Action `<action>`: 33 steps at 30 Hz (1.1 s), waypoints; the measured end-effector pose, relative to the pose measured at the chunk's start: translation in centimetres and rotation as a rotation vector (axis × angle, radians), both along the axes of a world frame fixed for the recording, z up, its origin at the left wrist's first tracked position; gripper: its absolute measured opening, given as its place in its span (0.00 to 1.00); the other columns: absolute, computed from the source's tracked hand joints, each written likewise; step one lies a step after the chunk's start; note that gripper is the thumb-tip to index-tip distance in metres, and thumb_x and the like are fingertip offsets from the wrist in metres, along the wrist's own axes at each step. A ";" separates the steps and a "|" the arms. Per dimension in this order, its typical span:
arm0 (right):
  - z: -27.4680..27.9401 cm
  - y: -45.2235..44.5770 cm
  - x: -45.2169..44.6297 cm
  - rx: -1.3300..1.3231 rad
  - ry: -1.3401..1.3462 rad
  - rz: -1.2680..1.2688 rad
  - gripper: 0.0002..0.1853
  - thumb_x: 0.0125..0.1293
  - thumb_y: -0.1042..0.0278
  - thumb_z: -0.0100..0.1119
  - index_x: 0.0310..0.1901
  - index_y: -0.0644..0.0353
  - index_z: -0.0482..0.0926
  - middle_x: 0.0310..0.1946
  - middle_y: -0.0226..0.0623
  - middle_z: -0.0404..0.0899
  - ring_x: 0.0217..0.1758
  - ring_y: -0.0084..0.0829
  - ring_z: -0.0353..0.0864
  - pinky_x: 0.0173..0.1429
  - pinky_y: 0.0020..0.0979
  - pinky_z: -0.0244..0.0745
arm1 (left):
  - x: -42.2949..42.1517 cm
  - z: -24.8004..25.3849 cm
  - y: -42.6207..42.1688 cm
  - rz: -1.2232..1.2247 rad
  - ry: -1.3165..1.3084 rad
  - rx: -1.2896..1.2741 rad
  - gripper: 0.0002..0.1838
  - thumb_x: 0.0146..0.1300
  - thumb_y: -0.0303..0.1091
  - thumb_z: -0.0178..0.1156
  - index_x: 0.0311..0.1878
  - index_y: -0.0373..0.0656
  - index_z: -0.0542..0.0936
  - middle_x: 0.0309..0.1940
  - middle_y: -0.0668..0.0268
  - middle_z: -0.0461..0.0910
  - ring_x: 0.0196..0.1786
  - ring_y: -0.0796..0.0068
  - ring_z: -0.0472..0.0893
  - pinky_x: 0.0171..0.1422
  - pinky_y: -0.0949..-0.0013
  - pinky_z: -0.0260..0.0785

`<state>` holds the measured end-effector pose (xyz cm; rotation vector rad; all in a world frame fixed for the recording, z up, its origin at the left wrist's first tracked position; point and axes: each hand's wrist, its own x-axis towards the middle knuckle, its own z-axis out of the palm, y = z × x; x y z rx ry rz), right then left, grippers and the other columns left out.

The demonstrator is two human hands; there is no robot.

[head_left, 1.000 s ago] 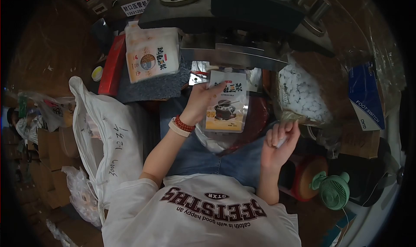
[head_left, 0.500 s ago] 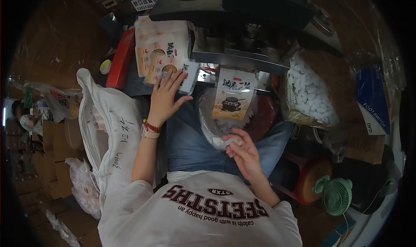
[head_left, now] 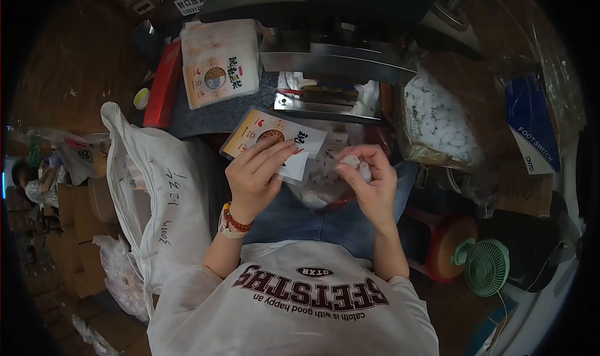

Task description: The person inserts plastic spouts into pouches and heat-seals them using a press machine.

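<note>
My left hand (head_left: 255, 176) is closed on a printed plastic pouch (head_left: 249, 126) with an orange and white front, held tilted above my lap. A second pale pouch edge shows under its fingers. Pinched in my right hand (head_left: 377, 187) are small white plastic spouts (head_left: 364, 170), just right of the pouch. Below both hands, a plastic-lined bowl (head_left: 312, 198) rests on my lap, partly hidden by the pouch. A stack of similar pouches (head_left: 215, 81) lies on the dark work surface beyond my left hand.
Ahead stands a metal sealing machine (head_left: 337, 62). A bag of white plastic pieces (head_left: 440, 121) sits to its right, beside a blue foot switch box (head_left: 531, 125). On the left are a red box (head_left: 164, 84) and a large white sack (head_left: 181, 193). A green fan (head_left: 486, 267) stands at lower right.
My left hand has drawn a pouch off the stack toward my lap. My right hand has risen toward it with the white spouts. The pouch that hung at the machine no longer shows there.
</note>
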<state>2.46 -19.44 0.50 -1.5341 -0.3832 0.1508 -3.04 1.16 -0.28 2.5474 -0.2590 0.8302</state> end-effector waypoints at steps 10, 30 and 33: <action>-0.8 -0.5 2.1 -0.381 -0.719 0.124 0.24 0.47 0.69 0.74 0.49 0.60 0.81 0.29 0.35 0.77 0.27 0.28 0.78 0.29 0.26 0.71 | -0.1 1.1 -0.7 -0.046 0.048 0.124 0.24 0.41 0.22 0.61 0.47 0.48 0.83 0.44 0.71 0.84 0.47 0.69 0.83 0.45 0.68 0.76; 0.0 -4.4 1.7 0.552 0.486 -0.102 0.19 0.75 0.61 0.47 0.58 0.68 0.69 0.36 0.33 0.73 0.33 0.20 0.65 0.39 0.21 0.61 | 10.0 -3.1 -2.2 -0.226 0.735 -1.682 0.14 0.66 0.35 0.61 0.45 0.32 0.81 0.41 0.61 0.84 0.40 0.77 0.83 0.44 0.74 0.75; -0.9 -4.5 1.1 0.586 0.570 0.081 0.18 0.74 0.65 0.48 0.58 0.68 0.68 0.45 0.38 0.74 0.41 0.22 0.66 0.45 0.24 0.62 | 10.2 -3.4 -2.4 -0.186 0.700 -1.649 0.13 0.65 0.35 0.62 0.44 0.33 0.82 0.39 0.63 0.85 0.38 0.76 0.83 0.43 0.74 0.74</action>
